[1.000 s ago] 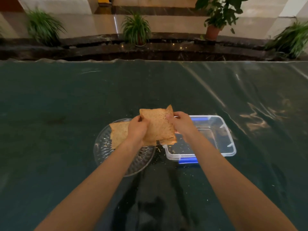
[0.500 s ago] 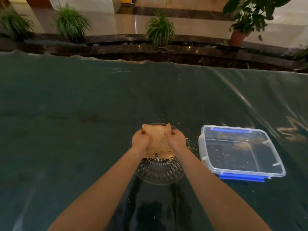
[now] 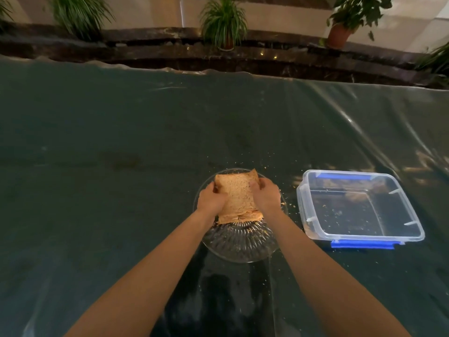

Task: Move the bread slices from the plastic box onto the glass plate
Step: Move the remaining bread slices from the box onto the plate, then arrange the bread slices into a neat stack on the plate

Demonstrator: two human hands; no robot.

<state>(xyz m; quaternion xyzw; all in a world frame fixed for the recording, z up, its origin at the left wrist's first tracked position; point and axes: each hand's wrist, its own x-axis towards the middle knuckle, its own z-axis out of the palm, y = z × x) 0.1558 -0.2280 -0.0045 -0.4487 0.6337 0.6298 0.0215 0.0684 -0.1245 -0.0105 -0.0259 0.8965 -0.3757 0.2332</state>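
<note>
A stack of brown bread slices (image 3: 237,198) lies on the ribbed glass plate (image 3: 239,244) in the middle of the table. My left hand (image 3: 211,200) grips the stack's left edge and my right hand (image 3: 266,197) grips its right edge. To the right of the plate stands the clear plastic box (image 3: 359,237) with blue clips; only crumbs show inside it.
A dark green cloth under clear film (image 3: 121,154) covers the table. Crumbs (image 3: 289,205) lie scattered around the plate. Potted plants (image 3: 224,20) stand on a stone ledge beyond the far edge.
Both hands carried the slices leftward from over the box's left end to the plate and lowered them onto the slice lying there. The view shifted left.
</note>
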